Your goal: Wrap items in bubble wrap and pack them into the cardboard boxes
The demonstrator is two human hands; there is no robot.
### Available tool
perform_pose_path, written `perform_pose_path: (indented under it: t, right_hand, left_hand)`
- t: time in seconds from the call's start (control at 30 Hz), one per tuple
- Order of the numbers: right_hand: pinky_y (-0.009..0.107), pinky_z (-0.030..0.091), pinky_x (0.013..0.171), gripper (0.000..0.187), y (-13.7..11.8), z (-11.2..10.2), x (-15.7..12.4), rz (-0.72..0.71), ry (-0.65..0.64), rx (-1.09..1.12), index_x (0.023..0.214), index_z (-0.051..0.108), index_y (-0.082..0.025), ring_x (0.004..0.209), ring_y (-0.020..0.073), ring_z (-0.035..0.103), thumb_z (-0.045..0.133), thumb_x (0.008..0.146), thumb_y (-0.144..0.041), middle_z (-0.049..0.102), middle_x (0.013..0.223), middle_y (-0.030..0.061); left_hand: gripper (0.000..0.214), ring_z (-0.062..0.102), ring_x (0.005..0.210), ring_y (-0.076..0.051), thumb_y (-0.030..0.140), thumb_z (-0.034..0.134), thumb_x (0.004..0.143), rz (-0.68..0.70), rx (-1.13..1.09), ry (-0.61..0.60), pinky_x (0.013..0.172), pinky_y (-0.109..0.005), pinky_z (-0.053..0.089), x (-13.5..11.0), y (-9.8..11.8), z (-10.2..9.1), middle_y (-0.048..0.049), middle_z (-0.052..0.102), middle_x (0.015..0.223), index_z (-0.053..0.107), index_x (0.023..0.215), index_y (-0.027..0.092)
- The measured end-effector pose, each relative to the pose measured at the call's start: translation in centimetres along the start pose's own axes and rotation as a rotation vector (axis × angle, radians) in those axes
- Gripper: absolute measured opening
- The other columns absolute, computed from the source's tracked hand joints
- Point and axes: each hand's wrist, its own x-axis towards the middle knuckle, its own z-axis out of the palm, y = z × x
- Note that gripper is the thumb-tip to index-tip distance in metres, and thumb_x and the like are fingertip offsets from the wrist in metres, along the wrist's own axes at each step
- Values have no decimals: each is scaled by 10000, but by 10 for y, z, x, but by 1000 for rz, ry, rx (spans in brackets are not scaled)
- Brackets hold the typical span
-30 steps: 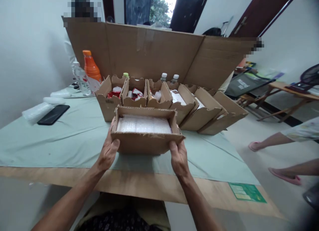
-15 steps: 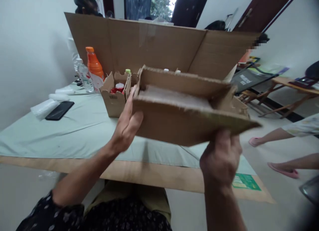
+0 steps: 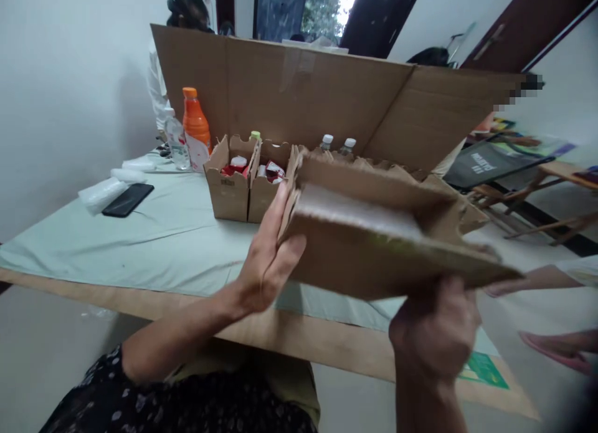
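Observation:
Between my hands I carry an open cardboard box point(image 3: 346, 258), tilted and raised above the cloth. A pale, whitish layer shows inside it. My left hand point(image 3: 268, 258) grips its left end, thumb on the near wall and fingers along the side. My right hand point(image 3: 439, 327) is closed on the lower right of the near wall; its fingertips are partly hidden and blurred. Just behind and left of the box stand two small cardboard bins, a left one point(image 3: 228, 196) and a right one point(image 3: 264, 202), with red and white packets inside.
A tall cardboard panel point(image 3: 317, 96) stands along the back. At left are an orange drink bottle point(image 3: 196, 124), a clear bottle point(image 3: 176, 143), a black phone point(image 3: 128, 200) and plastic wrap rolls point(image 3: 103, 194). Another person's foot point(image 3: 555, 352) is at right.
The view has swung left, so the surroundings sit further right. The held box sits lower in view, uncovering the second bin and two white-capped bottles behind. Both hands keep their hold.

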Motion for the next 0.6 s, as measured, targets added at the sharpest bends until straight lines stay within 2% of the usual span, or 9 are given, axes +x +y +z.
perform_pose_path:
  t: [0.07, 0.1, 0.17, 0.2, 0.27, 0.33, 0.43, 0.53, 0.6]
  right_hand:
    - [625, 350, 1182, 452, 5, -9, -34, 58, 46, 0, 1407, 633, -230, 1452, 379, 456, 508, 1009, -403, 609, 1450, 109]
    - [597, 362, 1187, 468, 9, -6, -48, 88, 22, 12, 1427, 620, -229, 1436, 367, 481, 547, 994, -392, 618, 1450, 106]
    - [551, 365, 1201, 513, 18, 13, -65, 135, -97, 98, 1469, 580, -229, 1430, 338, 497, 562, 988, -406, 606, 1485, 100]
    - [530, 362, 1209, 533, 23, 29, -67, 144, -179, 156, 1489, 559, -232, 1437, 323, 494, 557, 990, -420, 588, 1511, 96]
    - [491, 362, 1218, 562, 32, 68, -63, 139, -335, 264, 1514, 528, -240, 1451, 293, 482, 549, 993, -451, 555, 1551, 88]
    - [473, 370, 1215, 596, 36, 112, -54, 122, -491, 338, 1525, 504, -241, 1450, 275, 485, 553, 985, -486, 551, 1556, 83]
    - [460, 378, 1210, 617, 32, 178, -41, 46, -707, 393, 1521, 489, -236, 1429, 261, 508, 538, 975, -519, 549, 1556, 76]
    - [450, 385, 1205, 619, 22, 237, -32, -41, -900, 344, 1545, 438, -222, 1419, 255, 513, 493, 994, -498, 533, 1563, 82]
    - [469, 360, 1219, 626, 14, 272, -30, -68, -976, 244, 1566, 386, -166, 1441, 270, 485, 458, 1014, -452, 505, 1577, 129]
  left_hand:
    - [636, 321, 1564, -293, 521, 532, 1015, -124, -32, 63, 1313, -451, 247, -50, -13, -3, -55, 413, 1659, 398, 1590, 284]
    - [635, 372, 1539, -294, 528, 544, 1005, -173, -51, 157, 1301, -442, 285, -74, -18, -9, -68, 481, 1613, 426, 1575, 275]
    - [639, 432, 1504, -290, 542, 564, 986, -254, -58, 320, 1285, -431, 323, -111, -25, -29, -81, 585, 1518, 462, 1551, 263]
    - [644, 452, 1490, -289, 550, 572, 978, -275, -39, 400, 1278, -429, 336, -121, -27, -40, -85, 618, 1478, 471, 1544, 259]
    - [672, 470, 1476, -293, 567, 579, 965, -272, 52, 533, 1269, -432, 346, -130, -30, -63, -94, 642, 1443, 462, 1544, 248]
    - [694, 464, 1480, -302, 596, 564, 960, -221, 200, 634, 1265, -436, 346, -128, -30, -85, -103, 620, 1465, 451, 1546, 241]
    - [663, 412, 1514, -307, 605, 496, 985, -140, 439, 767, 1271, -447, 323, -124, -28, -112, -92, 548, 1541, 451, 1546, 255]
    - [619, 377, 1534, -299, 519, 482, 1007, -124, 579, 893, 1281, -449, 296, -131, -30, -131, -75, 480, 1603, 426, 1566, 257]
    - [686, 336, 1556, -290, 448, 535, 993, -142, 597, 924, 1292, -430, 267, -137, -36, -138, -74, 370, 1676, 324, 1617, 254]
